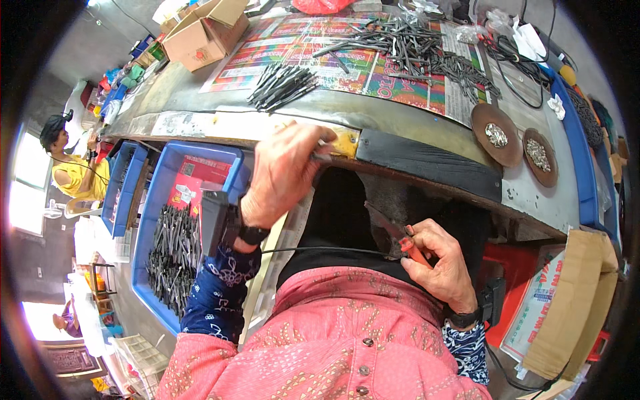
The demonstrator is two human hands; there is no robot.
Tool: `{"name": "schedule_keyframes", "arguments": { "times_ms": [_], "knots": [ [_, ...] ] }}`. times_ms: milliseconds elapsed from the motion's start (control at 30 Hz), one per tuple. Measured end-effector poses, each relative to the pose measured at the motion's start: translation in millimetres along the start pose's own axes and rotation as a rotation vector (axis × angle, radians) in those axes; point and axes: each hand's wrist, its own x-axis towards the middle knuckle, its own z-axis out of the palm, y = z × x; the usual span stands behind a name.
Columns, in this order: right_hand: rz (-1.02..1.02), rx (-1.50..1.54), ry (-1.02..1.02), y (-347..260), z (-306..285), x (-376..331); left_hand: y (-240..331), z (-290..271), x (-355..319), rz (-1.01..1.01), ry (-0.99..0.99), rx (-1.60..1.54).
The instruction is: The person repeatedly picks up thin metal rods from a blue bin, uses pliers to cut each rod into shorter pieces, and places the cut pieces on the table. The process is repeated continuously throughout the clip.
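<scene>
Pliers (pixel 405 243), probably, in right hand (pixel 441 265).

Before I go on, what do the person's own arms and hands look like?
The left hand and right hand are ungloved. Each has a black wrist strap with a dark boxy device. The lower sleeves are navy with white patterns, meeting pink upper sleeves.

open cardboard box (pixel 199 48) | co-worker (pixel 87 177) (yellow top) | bright window (pixel 27 207)
</scene>
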Motion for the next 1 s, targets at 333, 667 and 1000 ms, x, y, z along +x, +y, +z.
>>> {"name": "schedule_keyframes", "arguments": {
  "times_ms": [333,667,1000],
  "knots": [
    [-0.089,-0.105,0.076,11.8,4.5,4.5,-83.8,16.4,33.2,-0.182,0.037,0.214],
    [-0.074,-0.1,0.064,18.1,5.5,9.4,-111.9,36.4,43.7,-0.141,-0.06,0.467],
    [-0.108,-0.144,0.161,6.3,3.4,10.7,-61.4,21.6,35.6,-0.178,0.075,0.124]
  ]
}}
